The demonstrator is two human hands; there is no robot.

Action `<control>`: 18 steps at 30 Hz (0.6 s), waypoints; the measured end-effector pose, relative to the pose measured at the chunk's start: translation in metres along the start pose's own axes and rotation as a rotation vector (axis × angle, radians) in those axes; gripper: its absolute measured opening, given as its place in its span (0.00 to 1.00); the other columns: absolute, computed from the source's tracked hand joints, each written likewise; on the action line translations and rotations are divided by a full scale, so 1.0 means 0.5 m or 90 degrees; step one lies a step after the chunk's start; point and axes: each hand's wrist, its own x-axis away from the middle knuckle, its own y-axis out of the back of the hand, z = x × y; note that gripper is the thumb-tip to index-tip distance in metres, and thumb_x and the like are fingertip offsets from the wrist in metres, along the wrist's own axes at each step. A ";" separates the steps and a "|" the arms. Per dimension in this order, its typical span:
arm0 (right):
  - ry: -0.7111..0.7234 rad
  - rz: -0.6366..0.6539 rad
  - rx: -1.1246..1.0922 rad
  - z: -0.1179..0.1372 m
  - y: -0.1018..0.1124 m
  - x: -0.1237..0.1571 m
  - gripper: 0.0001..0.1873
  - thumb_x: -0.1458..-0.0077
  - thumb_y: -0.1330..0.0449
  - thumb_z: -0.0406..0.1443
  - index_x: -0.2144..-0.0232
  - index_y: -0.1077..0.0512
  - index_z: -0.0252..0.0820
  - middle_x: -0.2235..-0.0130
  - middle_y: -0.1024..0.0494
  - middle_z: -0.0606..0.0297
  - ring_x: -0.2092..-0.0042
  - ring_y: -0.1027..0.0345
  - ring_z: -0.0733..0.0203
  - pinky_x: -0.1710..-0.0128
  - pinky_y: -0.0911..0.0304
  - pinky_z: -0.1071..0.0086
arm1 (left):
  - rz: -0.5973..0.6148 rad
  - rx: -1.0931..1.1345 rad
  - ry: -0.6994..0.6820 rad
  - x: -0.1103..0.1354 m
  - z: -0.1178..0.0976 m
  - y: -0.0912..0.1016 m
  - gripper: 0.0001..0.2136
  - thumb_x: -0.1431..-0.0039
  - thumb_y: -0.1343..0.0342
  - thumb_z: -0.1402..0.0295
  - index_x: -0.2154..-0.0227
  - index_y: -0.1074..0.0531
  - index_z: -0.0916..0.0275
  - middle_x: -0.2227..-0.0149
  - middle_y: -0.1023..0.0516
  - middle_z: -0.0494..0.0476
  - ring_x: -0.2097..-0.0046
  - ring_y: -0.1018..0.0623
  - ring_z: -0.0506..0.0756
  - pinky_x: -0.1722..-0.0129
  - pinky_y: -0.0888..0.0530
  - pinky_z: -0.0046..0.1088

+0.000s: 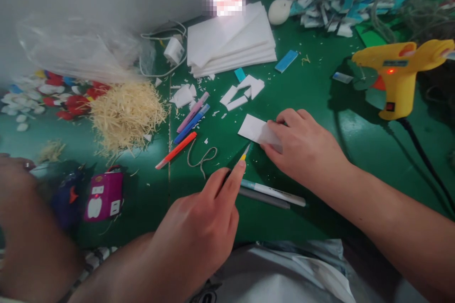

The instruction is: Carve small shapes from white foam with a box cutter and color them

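Note:
My left hand (199,227) is closed around a small craft knife (244,155) with a yellow tip, index finger laid along it. The blade points at the lower edge of a small white foam piece (253,128) lying on the green table (313,85). My right hand (305,147) comes in from the right and holds that piece down, fingers bent and pressed on its right half. Two pens (273,192) lie on the table between my hands.
A yellow glue gun (401,75) with a lit red light stands at the right, its cord trailing toward me. A stack of white foam sheets (231,38), offcuts, coloured pens (192,120), straw (124,113), string (202,157) and a purple device (104,196) lie around. Another person's arm (24,227) is at the left.

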 end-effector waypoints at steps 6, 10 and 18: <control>0.021 -0.070 -0.008 -0.013 -0.017 0.003 0.12 0.41 0.39 0.35 0.61 0.17 0.33 0.55 0.20 0.45 0.53 0.28 0.45 0.61 0.29 0.59 | 0.022 0.029 0.000 0.010 0.012 0.017 0.27 0.32 0.55 0.77 0.31 0.39 0.62 0.49 0.17 0.59 0.67 0.15 0.53 0.78 0.22 0.25; 0.076 -0.188 -0.063 -0.032 -0.029 0.006 0.11 0.43 0.39 0.36 0.64 0.18 0.36 0.58 0.20 0.49 0.56 0.27 0.49 0.61 0.29 0.60 | -0.036 0.051 0.016 0.008 0.035 0.054 0.25 0.30 0.53 0.74 0.32 0.36 0.53 0.46 0.18 0.54 0.58 0.14 0.54 0.69 0.18 0.26; 0.159 -0.303 -0.220 -0.038 -0.020 0.013 0.19 0.41 0.39 0.37 0.48 0.24 0.39 0.48 0.22 0.49 0.53 0.24 0.48 0.63 0.25 0.59 | -0.164 -0.173 0.114 -0.056 0.083 -0.019 0.23 0.34 0.49 0.77 0.37 0.31 0.62 0.50 0.19 0.62 0.56 0.16 0.59 0.65 0.21 0.31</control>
